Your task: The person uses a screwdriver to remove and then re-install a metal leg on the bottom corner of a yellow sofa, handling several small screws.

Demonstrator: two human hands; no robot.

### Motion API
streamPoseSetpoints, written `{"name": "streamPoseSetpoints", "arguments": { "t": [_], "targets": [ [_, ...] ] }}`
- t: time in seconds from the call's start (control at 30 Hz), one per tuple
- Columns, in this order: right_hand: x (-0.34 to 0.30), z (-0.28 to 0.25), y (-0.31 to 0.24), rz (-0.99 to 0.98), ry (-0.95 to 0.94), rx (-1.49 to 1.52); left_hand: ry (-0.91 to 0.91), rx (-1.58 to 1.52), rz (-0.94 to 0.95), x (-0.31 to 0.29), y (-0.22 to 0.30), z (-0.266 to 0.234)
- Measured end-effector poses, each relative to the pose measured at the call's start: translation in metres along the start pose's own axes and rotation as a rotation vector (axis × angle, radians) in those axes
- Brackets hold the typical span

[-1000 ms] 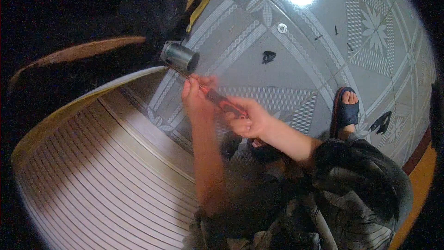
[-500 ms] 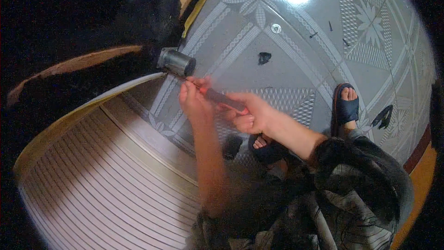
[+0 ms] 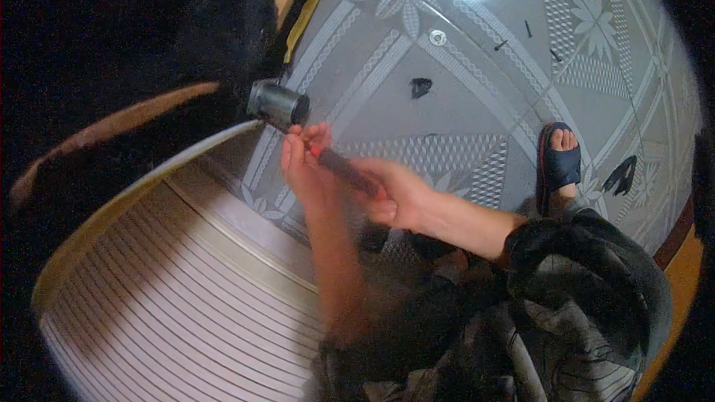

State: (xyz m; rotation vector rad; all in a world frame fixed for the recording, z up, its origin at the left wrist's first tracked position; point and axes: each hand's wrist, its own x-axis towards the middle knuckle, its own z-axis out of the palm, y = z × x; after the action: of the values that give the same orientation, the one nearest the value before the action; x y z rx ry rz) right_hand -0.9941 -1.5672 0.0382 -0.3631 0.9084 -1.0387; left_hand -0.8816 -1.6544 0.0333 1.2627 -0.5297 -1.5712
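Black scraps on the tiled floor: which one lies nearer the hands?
The smaller black scrap, ahead of the right hand; the larger black scrap lies farther off, to the right of the right sandal.

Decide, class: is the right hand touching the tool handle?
Touching: the head view shows the right hand curled around the rear of the dark-and-red tool handle.
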Motion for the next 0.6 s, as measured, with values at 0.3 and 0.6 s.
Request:
{"name": "streamPoseSetpoints", "arguments": {
  "t": [0.3,0.6],
  "targets": [
    [0.003,-0.017,-0.006,-0.074,0.206,-0.237,0.063,-0.060,-0.034,0.003,-0.007,0.016],
    [0.001,-0.018,-0.005,0.508,-0.065,0.584,0.012,-0.006,-0.067,0.004,-0.007,-0.008]
  ]
}}
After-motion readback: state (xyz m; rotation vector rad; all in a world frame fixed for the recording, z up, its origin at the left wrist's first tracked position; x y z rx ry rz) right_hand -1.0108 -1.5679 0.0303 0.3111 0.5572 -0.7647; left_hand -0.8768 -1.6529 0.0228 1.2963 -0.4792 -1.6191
